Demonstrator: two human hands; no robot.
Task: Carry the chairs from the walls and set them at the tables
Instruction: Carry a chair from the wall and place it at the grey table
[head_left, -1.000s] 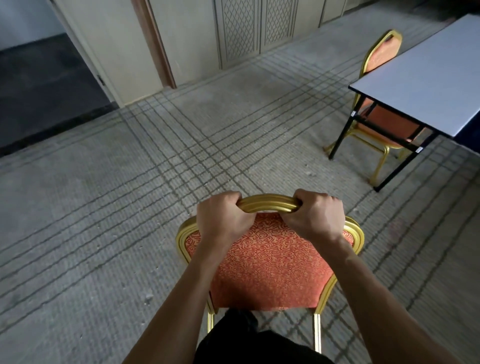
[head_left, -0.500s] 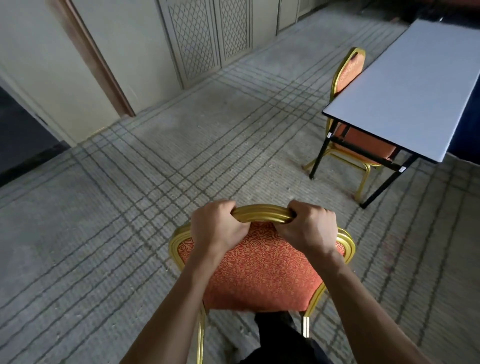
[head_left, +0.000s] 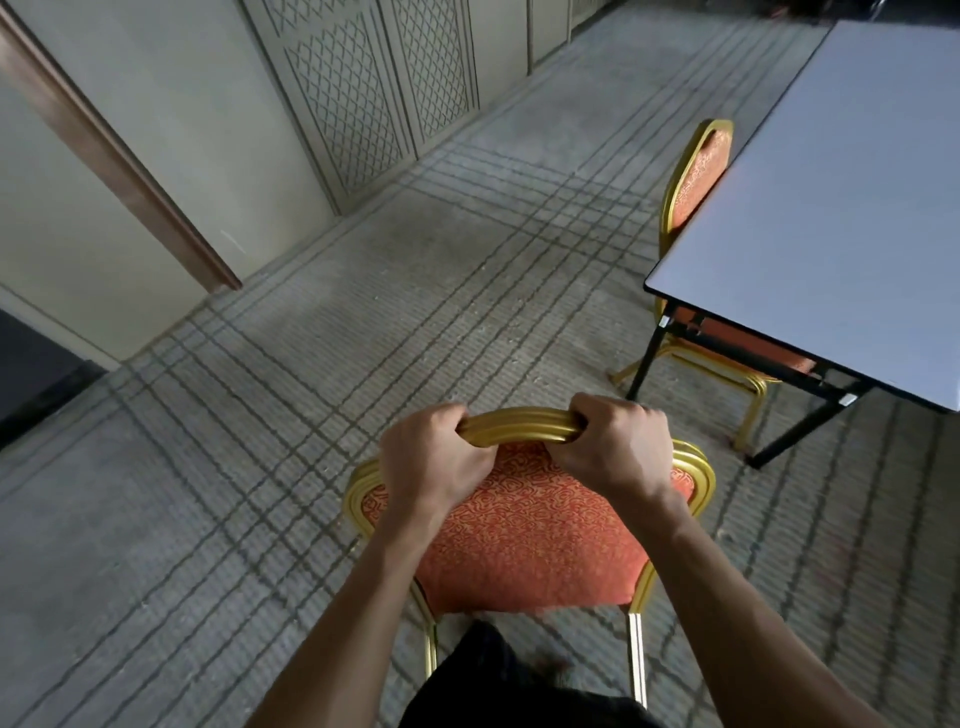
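Grey patterned carpet (head_left: 322, 364) is stretching toward a white table (head_left: 841, 218), one chair (head_left: 696, 171) already tucked beside it. Both the left hand (head_left: 431, 462) and right hand (head_left: 610, 447) are clamping the gold top rail of a red chair (head_left: 524, 525), likely for carrying it tableward.

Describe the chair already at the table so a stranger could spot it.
Find the white table at the right. A chair stands at its left edge, seat tucked under the top, orange back rising beside it. Unlike the matching chair in front, nobody holds it.
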